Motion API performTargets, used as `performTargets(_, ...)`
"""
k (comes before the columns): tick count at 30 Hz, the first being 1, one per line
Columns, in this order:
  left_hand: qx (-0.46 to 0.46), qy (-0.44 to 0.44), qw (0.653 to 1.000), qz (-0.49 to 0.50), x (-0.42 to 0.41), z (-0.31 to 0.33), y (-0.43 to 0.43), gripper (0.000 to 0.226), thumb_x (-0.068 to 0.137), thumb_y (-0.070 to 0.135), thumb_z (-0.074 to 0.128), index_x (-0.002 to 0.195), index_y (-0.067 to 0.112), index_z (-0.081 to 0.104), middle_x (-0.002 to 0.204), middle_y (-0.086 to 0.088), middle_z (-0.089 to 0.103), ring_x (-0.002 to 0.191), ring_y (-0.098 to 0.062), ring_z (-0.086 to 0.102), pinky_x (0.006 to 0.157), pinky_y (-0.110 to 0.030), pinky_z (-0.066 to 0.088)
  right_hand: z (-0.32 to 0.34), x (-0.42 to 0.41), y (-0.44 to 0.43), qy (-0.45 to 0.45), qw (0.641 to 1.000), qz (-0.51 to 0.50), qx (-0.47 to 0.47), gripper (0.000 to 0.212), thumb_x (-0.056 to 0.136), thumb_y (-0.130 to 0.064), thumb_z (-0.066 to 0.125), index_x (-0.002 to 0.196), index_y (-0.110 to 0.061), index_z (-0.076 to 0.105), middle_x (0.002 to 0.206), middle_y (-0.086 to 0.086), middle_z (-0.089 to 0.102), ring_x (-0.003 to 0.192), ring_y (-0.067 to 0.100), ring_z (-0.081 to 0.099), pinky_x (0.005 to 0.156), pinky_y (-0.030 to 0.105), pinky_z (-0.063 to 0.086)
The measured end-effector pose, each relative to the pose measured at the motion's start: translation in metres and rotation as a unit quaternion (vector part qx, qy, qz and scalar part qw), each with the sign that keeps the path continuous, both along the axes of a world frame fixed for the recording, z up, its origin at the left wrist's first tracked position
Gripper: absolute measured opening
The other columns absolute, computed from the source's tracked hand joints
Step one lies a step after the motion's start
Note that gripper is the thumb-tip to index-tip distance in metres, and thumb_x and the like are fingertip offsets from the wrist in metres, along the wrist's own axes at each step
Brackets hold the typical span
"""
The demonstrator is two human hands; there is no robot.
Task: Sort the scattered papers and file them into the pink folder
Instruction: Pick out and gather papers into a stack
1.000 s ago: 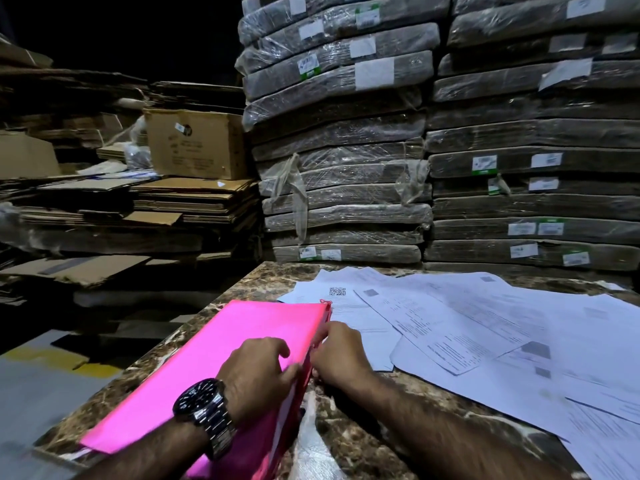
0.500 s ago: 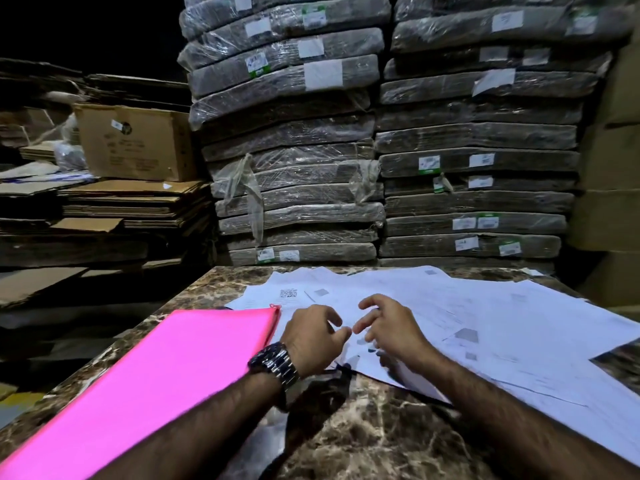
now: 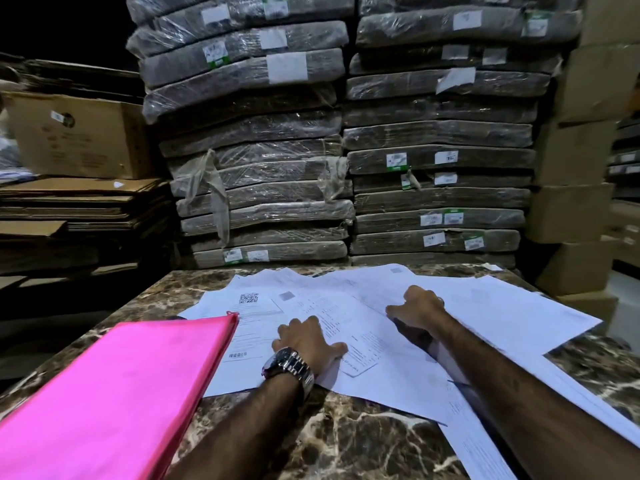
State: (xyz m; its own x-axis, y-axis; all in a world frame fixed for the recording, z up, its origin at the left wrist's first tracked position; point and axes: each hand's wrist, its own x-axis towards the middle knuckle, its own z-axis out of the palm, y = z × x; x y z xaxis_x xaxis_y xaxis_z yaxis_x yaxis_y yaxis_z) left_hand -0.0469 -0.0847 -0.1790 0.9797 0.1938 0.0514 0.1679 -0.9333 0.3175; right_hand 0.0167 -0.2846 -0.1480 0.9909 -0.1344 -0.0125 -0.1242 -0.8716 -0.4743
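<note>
Pressing left hand (image 3: 308, 341) flat on papers (image 3: 502, 306), right hand (image 3: 419, 308) curled nearby, grip unclear; likely limp, slippery, so pinch an edge.

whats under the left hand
The left hand rests on overlapping white papers, which lie on the marble table. The print beneath the palm is hidden.

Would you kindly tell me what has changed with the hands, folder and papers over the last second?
Both hands left the folder and moved right, onto the papers. The left hand now rests on them beside the folder, and the right hand is farther right, fingers curled. The folder stays shut on the table; the papers stay scattered.
</note>
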Motion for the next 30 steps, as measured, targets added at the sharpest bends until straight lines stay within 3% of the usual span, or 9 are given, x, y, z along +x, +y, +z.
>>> performTargets(5, -0.017, -0.004, 1.000, -0.004, -0.003, 0.003, 0.005, 0.061, 0.070, 0.066, 0.061, 0.112, 0.021, 0.055, 0.113, -0.002, 0.057, 0.109, -0.029, 0.046, 0.084, -0.041, 0.040, 0.007, 0.010, -0.004, -0.002, 0.993, 0.015, 0.114, 0.040, 0.085, -0.027, 0.068, 0.116, -0.001, 0.063, 0.115, 0.013, 0.064, 0.100, 0.025, 0.059, 0.087, 0.029, 0.049)
performTargets(8, -0.037, -0.001, 0.999, -0.012, -0.005, 0.006, 0.006, 0.059, 0.071, 0.060, 0.065, 0.116, 0.023, 0.054, 0.117, 0.000, 0.057, 0.110, -0.029, 0.044, 0.083, -0.040, 0.037, 0.009, 0.009, -0.007, -0.006, 0.970, 0.040, 0.238, 0.025, 0.086, -0.002, 0.068, 0.108, 0.008, 0.061, 0.086, 0.013, 0.056, 0.067, 0.018, 0.053, 0.051, 0.014, 0.047)
performTargets(10, -0.055, -0.004, 0.998, -0.015, -0.006, 0.008, 0.007, 0.057, 0.071, 0.057, 0.067, 0.116, 0.024, 0.055, 0.116, 0.003, 0.057, 0.106, -0.026, 0.042, 0.083, -0.039, 0.035, 0.009, 0.011, -0.011, -0.015, 0.966, 0.035, 0.256, 0.014, 0.085, 0.000, 0.068, 0.098, 0.003, 0.064, 0.070, 0.009, 0.052, 0.054, 0.012, 0.050, 0.042, 0.014, 0.042)
performTargets(13, -0.088, -0.004, 0.996, -0.031, -0.004, 0.008, 0.012, 0.059, 0.071, 0.053, 0.072, 0.119, 0.023, 0.054, 0.120, 0.003, 0.059, 0.111, -0.026, 0.044, 0.092, -0.039, 0.040, 0.012, 0.017, -0.016, -0.035, 0.968, 0.046, 0.245, 0.002, 0.082, -0.003, 0.070, 0.084, -0.003, 0.071, 0.067, 0.009, 0.060, 0.053, 0.012, 0.054, 0.046, 0.016, 0.041)
performTargets(17, -0.121, -0.008, 0.990, -0.065, -0.002, 0.005, 0.018, 0.078, 0.068, 0.050, 0.077, 0.135, 0.027, 0.044, 0.136, 0.002, 0.053, 0.127, -0.026, 0.045, 0.102, -0.044, 0.042, 0.010, 0.015, -0.018, -0.019, 0.961, 0.058, 0.270, 0.003, 0.082, -0.001, 0.070, 0.084, -0.001, 0.070, 0.074, 0.017, 0.063, 0.052, 0.017, 0.054, 0.042, 0.015, 0.042)
performTargets(22, -0.108, -0.023, 0.989, -0.102, -0.002, 0.010, 0.021, 0.080, 0.074, 0.040, 0.077, 0.142, 0.020, 0.041, 0.144, 0.001, 0.047, 0.129, -0.020, 0.046, 0.099, -0.027, 0.041, 0.008, 0.021, -0.025, -0.046, 0.984, 0.012, 0.171, 0.009, 0.081, -0.018, 0.073, 0.080, -0.008, 0.072, 0.072, 0.008, 0.067, 0.069, 0.019, 0.060, 0.064, 0.023, 0.046)
performTargets(25, -0.096, -0.018, 0.986, -0.132, -0.003, 0.012, 0.022, 0.076, 0.078, 0.035, 0.076, 0.143, 0.018, 0.040, 0.146, 0.002, 0.045, 0.130, -0.019, 0.045, 0.098, -0.023, 0.038, 0.005, 0.019, -0.027, -0.025, 0.977, 0.007, 0.213, 0.006, 0.076, -0.010, 0.071, 0.077, -0.007, 0.076, 0.075, 0.009, 0.069, 0.075, 0.022, 0.063, 0.073, 0.029, 0.053)
performTargets(27, -0.093, -0.011, 0.983, -0.156, -0.003, 0.012, 0.023, 0.075, 0.080, 0.033, 0.074, 0.144, 0.020, 0.038, 0.147, 0.002, 0.044, 0.131, -0.018, 0.044, 0.101, -0.024, 0.037, 0.001, 0.016, -0.030, -0.023, 0.963, 0.002, 0.267, 0.008, 0.071, -0.003, 0.070, 0.066, -0.006, 0.075, 0.067, 0.012, 0.069, 0.068, 0.024, 0.064, 0.075, 0.040, 0.057)
performTargets(30, -0.081, -0.005, 0.978, -0.194, -0.003, 0.014, 0.022, 0.072, 0.084, 0.026, 0.071, 0.146, 0.022, 0.035, 0.149, 0.004, 0.040, 0.135, -0.018, 0.041, 0.108, -0.028, 0.036, 0.002, 0.005, -0.033, -0.032, 0.954, 0.018, 0.297, 0.010, 0.070, 0.005, 0.071, 0.063, -0.003, 0.073, 0.044, 0.004, 0.062, 0.044, 0.014, 0.056, 0.070, 0.038, 0.057)
